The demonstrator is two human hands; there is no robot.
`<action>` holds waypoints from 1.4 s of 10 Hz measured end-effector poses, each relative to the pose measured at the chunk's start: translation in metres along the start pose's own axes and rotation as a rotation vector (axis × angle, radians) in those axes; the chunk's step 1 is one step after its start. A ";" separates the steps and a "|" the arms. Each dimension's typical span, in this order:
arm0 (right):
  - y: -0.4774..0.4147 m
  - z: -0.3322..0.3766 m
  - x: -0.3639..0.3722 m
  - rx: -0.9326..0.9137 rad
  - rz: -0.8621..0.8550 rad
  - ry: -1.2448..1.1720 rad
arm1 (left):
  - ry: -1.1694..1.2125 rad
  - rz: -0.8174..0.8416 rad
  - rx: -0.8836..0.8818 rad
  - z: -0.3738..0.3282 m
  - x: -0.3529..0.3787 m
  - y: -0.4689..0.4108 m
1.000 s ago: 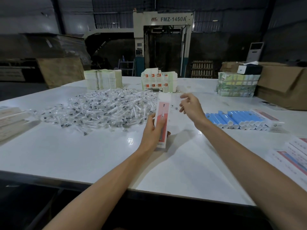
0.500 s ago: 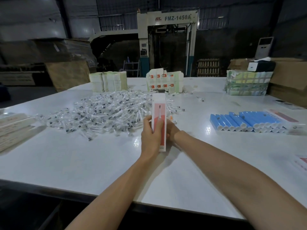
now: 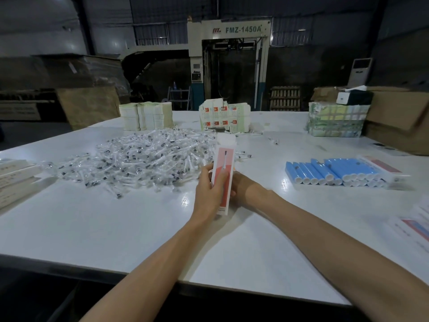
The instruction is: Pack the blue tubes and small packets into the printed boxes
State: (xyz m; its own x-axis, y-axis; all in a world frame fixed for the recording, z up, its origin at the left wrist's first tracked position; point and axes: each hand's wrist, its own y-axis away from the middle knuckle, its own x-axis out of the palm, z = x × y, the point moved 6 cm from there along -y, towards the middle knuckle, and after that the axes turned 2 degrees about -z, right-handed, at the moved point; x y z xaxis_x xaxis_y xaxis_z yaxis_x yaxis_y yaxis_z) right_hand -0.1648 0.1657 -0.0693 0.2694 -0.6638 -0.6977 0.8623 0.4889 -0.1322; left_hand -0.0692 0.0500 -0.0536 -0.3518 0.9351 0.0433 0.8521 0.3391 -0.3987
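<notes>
Printed box [image 3: 224, 173]: white, red front panel with toothbrush picture, top flap open, upright over table [image 3: 116, 228] middle.
Blue tubes [image 3: 332, 170]: side-by-side row, white ends toward near edge, right side.
Small packets [image 3: 139, 159]: clear, loose heap, left-centre.

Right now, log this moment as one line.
left hand: grips printed box upright | right hand: behind printed box, grip hidden | blue tubes: rowed on table, right | small packets: heaped, left
</notes>
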 end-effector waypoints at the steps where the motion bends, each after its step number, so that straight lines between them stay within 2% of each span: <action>1: -0.001 0.005 0.003 0.018 -0.028 -0.010 | -0.008 0.023 -0.014 -0.002 0.003 0.002; 2: 0.002 0.005 -0.007 -0.103 -0.165 0.042 | -0.020 0.051 -0.014 -0.003 0.004 0.005; 3: 0.014 0.000 -0.021 -0.198 -0.340 -0.122 | -0.017 0.082 -0.028 0.000 0.004 0.005; 5: 0.027 0.008 -0.070 -0.090 -0.714 -0.349 | 0.114 0.162 -0.181 0.000 0.008 0.004; 7: 0.024 -0.016 -0.072 0.090 -0.468 -0.277 | 0.123 0.201 -0.196 -0.001 0.012 0.007; 9: 0.052 0.004 -0.110 -0.030 -0.764 -0.562 | 0.134 0.211 -0.189 -0.003 0.009 0.009; 10: 0.067 0.037 -0.141 -0.166 -0.841 -0.606 | 0.125 0.222 -0.169 -0.005 0.010 0.009; 11: 0.081 0.081 -0.161 -0.348 -0.807 -0.588 | 0.110 0.244 -0.150 -0.008 0.013 0.011; 12: 0.087 0.115 -0.165 -0.461 -0.740 -0.423 | 0.126 0.254 -0.143 -0.009 0.014 0.011; 13: 0.082 0.130 -0.156 -0.464 -0.679 -0.268 | 0.134 0.266 -0.135 -0.009 0.013 0.012; 14: 0.074 0.127 -0.146 -0.385 -0.678 -0.141 | 0.110 0.271 -0.119 -0.011 0.013 0.013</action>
State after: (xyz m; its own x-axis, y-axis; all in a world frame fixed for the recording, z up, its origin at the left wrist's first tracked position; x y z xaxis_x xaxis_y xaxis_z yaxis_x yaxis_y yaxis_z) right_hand -0.0857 0.2268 0.1119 -0.1872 -0.9399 -0.2856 0.6563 0.0967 -0.7483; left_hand -0.0588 0.0674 -0.0479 -0.0669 0.9964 0.0513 0.9507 0.0793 -0.2998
